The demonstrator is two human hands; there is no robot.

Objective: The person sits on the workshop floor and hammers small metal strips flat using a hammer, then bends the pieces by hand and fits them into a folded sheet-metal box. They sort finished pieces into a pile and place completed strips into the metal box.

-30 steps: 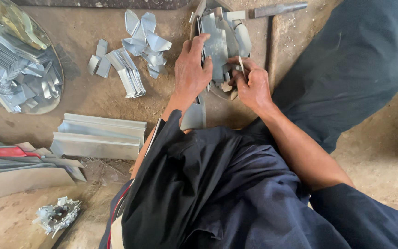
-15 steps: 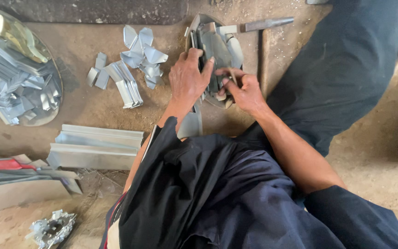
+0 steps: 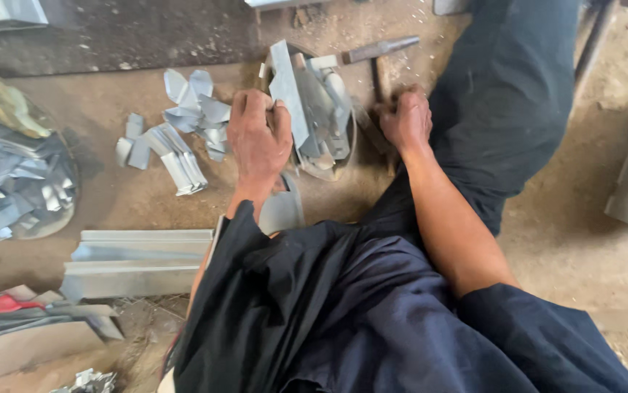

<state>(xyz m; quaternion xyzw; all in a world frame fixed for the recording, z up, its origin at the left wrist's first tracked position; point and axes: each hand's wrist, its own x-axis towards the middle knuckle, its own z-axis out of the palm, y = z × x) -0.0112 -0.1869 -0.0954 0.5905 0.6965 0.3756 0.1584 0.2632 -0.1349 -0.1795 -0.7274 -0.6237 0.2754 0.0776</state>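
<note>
Left hand pinches a sheet-metal strip; right hand fists the hammer handle. Finished bent pieces lie left; many unbent.

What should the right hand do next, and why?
Probably lift the hammer: the right hand is closed around its handle, while the left hand steadies a metal strip upright over the pile, as if ready for a strike.

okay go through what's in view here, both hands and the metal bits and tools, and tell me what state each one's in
Left hand: closed on a bent metal strip.
Right hand: fisted, gripping the hammer handle.
Hammer: head flat on the ground.
Cut metal pieces: loose, scattered.
Metal channels: lying flat, side by side.
Bowl of scraps: heaped full.
</note>
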